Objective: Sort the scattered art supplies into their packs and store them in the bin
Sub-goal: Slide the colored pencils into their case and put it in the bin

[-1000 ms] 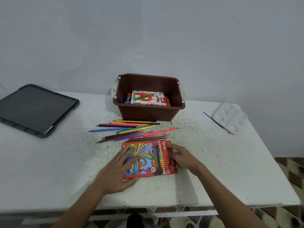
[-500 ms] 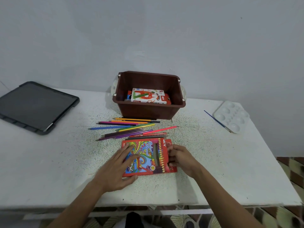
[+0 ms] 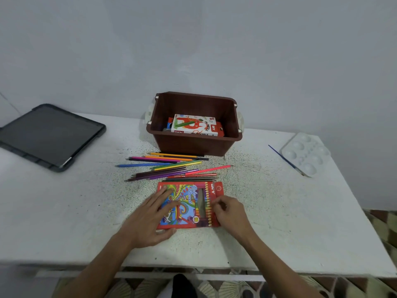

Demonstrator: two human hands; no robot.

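The pencil pack (image 3: 189, 204) lies flat on the surface (image 3: 64, 211), near the front edge and directly in front of the person. The left hand (image 3: 150, 218) rests on the left half of the pack with fingers straight and spread, holding nothing; this most likely pins the thin carton so it cannot slide. The right hand (image 3: 229, 214) has its fingers curled at the right end of the pack and appears to pinch that edge, probably to work the opening; the exact contact is hidden by the fingers. The loose coloured pencils (image 3: 171, 166) lie in a rough row between the pack and the bin (image 3: 193, 146), roughly parallel, with the nearest ones just beside the pack's far edge, which keeps them within short reach for loading. The bin stands at the back of the surface and already contains an oil pastels box (image 3: 193, 125). No pencil is in either hand, so filling of the pack is judged not yet begun. A paintbrush (image 3: 285, 160) and a palette (image 3: 305, 153) lie well apart at the right; a tablet (image 3: 47, 134) lies at the left.
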